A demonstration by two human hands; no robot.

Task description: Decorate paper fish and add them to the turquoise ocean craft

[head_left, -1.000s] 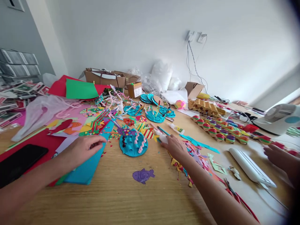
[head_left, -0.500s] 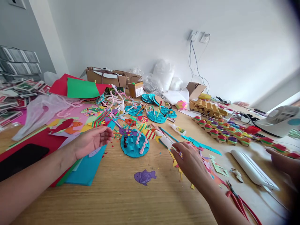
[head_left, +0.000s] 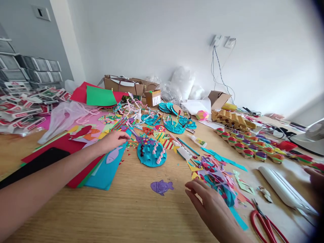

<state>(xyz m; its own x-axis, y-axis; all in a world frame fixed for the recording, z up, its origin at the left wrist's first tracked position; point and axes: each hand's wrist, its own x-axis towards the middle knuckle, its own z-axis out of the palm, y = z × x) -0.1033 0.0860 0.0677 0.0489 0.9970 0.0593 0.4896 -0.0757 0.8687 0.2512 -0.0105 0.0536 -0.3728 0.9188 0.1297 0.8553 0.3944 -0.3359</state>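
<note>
My left hand (head_left: pixel 114 139) reaches over the stack of coloured paper sheets (head_left: pixel 101 170) towards the striped paper fish cut-outs, fingers curled down; nothing plainly in them. A pale fish cut-out (head_left: pixel 113 154) lies on the blue sheet just below it. My right hand (head_left: pixel 211 204) hovers open above the wooden table (head_left: pixel 101 216), fingers stretched, beside a heap of paper scraps (head_left: pixel 217 175). A purple paper fish (head_left: pixel 161 186) lies left of that hand. A blue disc with pipe-cleaner coils (head_left: pixel 151 153) sits between the two hands.
Red scissors (head_left: pixel 265 224) lie right of my right hand. A glue bottle (head_left: pixel 198 141), painted egg-carton rows (head_left: pixel 250 146), a white tube (head_left: pixel 283 190), a phone (head_left: pixel 37 163), cardboard boxes (head_left: pixel 126 86) and a fan (head_left: pixel 310 136) crowd the table. Another person's hand (head_left: pixel 316 177) shows at far right.
My right hand drew back from the glue stick and scraps towards me and opened. My left hand turned palm-down and reached forward to the fish cut-outs. The view shifted left.
</note>
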